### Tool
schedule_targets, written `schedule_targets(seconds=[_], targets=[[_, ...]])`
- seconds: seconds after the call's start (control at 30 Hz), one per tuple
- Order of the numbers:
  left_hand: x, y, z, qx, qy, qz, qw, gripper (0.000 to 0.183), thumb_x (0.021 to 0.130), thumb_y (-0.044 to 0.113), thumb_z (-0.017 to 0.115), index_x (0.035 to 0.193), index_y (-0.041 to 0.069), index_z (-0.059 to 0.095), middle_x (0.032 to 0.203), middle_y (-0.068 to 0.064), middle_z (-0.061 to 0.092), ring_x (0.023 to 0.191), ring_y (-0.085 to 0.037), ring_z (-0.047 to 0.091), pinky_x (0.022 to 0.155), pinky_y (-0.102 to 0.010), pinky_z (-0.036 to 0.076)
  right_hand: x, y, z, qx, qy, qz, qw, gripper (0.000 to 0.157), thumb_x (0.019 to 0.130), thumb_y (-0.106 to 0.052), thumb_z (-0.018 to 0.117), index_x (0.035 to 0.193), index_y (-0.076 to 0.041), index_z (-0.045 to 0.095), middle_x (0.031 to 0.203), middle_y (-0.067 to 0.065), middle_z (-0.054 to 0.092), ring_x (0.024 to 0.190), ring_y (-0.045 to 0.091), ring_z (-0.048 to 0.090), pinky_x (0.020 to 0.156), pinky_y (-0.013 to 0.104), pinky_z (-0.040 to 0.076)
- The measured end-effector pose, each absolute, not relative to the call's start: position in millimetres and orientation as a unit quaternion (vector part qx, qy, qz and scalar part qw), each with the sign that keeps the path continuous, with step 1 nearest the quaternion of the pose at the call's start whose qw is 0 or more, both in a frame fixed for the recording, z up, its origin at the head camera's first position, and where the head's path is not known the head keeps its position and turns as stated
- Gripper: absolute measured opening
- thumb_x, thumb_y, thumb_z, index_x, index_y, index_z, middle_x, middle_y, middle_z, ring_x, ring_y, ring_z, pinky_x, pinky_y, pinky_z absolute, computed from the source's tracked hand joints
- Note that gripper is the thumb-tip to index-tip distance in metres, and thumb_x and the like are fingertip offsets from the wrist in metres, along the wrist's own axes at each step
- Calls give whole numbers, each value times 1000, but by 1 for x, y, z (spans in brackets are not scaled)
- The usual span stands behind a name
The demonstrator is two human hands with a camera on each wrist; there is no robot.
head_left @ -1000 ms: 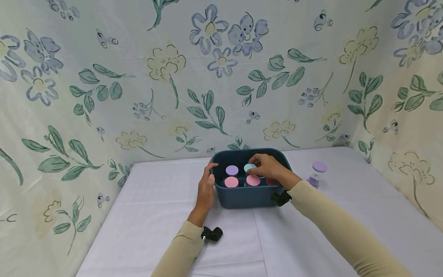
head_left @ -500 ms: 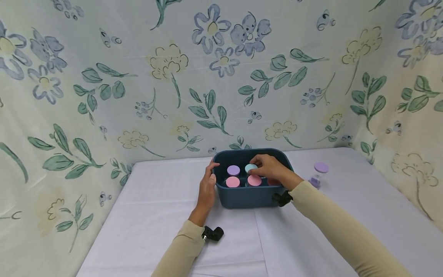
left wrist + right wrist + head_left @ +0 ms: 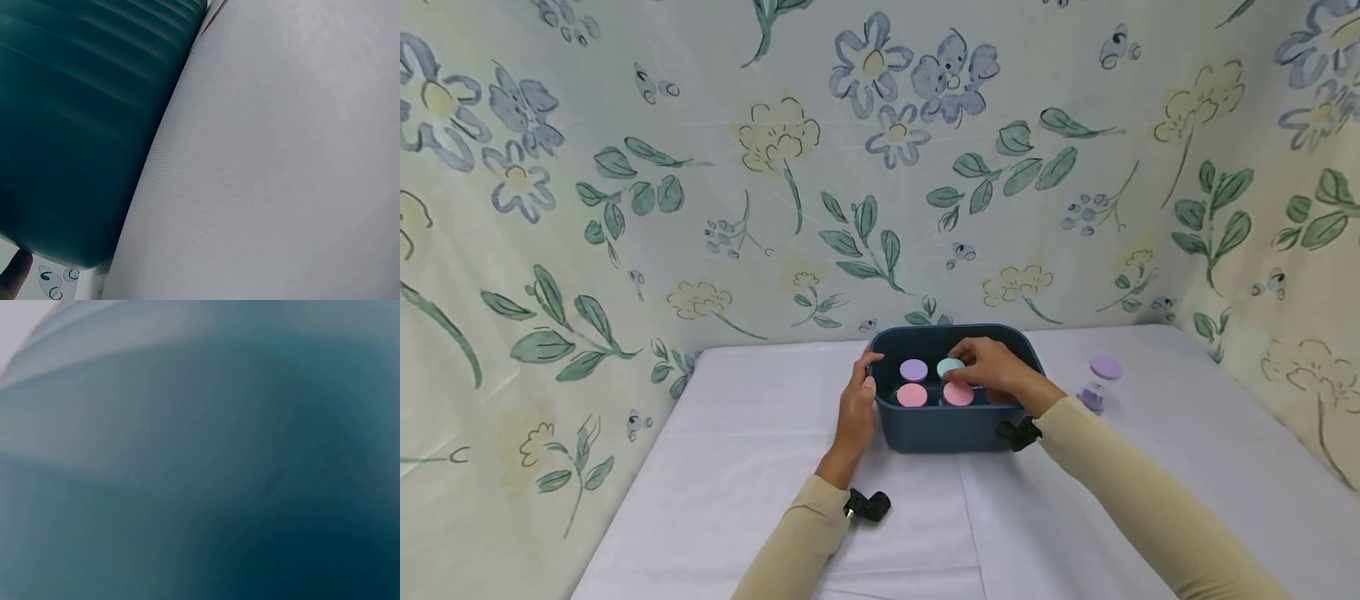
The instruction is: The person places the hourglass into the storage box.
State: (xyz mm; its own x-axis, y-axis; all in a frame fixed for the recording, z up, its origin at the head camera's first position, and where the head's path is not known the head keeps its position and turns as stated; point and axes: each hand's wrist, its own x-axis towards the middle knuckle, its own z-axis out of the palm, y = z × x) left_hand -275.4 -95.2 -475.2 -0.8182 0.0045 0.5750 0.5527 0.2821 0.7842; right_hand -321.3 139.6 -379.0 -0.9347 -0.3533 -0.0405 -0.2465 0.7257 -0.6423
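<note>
A dark teal plastic bin (image 3: 955,429) stands on the table with several lidded jars inside. My left hand (image 3: 854,408) holds the bin's left end, a finger over the rim; one fingertip (image 3: 17,272) shows against the bin in the left wrist view. My right hand (image 3: 992,367) reaches in over the near right side. Its thumb and fingers pinch a jar with a light blue lid (image 3: 949,367). Around that jar sit a purple-lidded jar (image 3: 913,370) and pink-lidded jars (image 3: 912,395), one partly covered by my right hand. The right wrist view shows only blurred teal wall.
A clear jar (image 3: 1099,385) with a purple lid and purple contents stands on the table to the right of the bin. White cloth (image 3: 760,450) covers the table. Floral fabric (image 3: 775,208) hangs behind and at both sides.
The whole head view has shifted slightly, so everything appears a little further right. Both hands keep their places at the bin, and the light blue lid stays under my right fingers.
</note>
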Motion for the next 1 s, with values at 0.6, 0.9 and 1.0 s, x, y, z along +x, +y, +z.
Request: schedule_targets(seconds=[0.6,0.9,1.0], targets=[[-278,-95,-475,-198,-756,-574,245,41,101,24,29,139,14,42,158,-7,25,145,-22,23,113,-50,23,-322,141,-379,-146,927,-337,81,50,87,-29,70,124,1,57,122,21,60,107,34,58,93,50,48],[-279,-95,-475,-183,-771,-557,250,42,101,34,27,137,21,43,157,-4,28,144,-21,25,112,-51,25,-321,144,-377,-150,925,-342,75,53,86,-32,70,126,0,57,124,21,60,113,35,57,96,52,46],[-278,-95,-475,-181,-772,-556,249,42,101,33,27,137,21,42,157,-4,27,144,-22,24,112,-51,26,-322,143,-377,-153,924,-345,70,53,85,-32,71,125,0,57,123,21,61,112,35,58,96,51,46]])
